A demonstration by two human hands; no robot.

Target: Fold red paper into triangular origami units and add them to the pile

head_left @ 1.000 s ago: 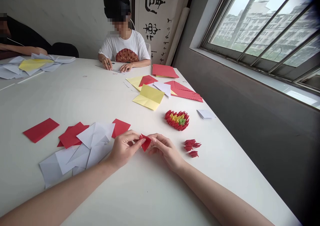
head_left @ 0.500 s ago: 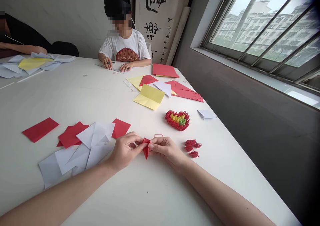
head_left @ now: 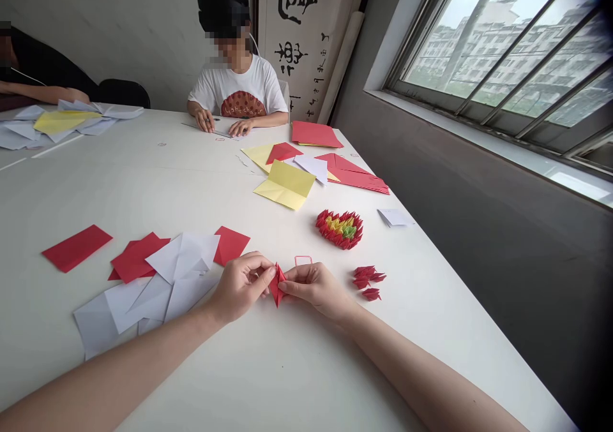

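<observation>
A small folded red paper piece [head_left: 276,284] stands pinched between both my hands just above the white table [head_left: 297,368]. My left hand [head_left: 238,286] grips its left side with thumb and fingers closed. My right hand [head_left: 316,286] pinches its right side. A few finished red folded units [head_left: 366,281] lie just right of my right hand. A heart-shaped assembly of red, yellow and green units [head_left: 340,229] sits beyond them. A tiny red outlined scrap [head_left: 303,260] lies behind my right hand.
Loose white sheets [head_left: 158,285] and red sheets [head_left: 76,247] lie left of my hands. Yellow paper [head_left: 286,186], red paper and white paper are stacked farther back. A person in a white shirt [head_left: 237,90] works at the far end; another person's arm [head_left: 43,94] rests far left. The table edge runs along the right.
The red piece has been folded narrower, from a flat wide shape into a slim upright one. Both hands have closed in on it and shifted slightly toward me.
</observation>
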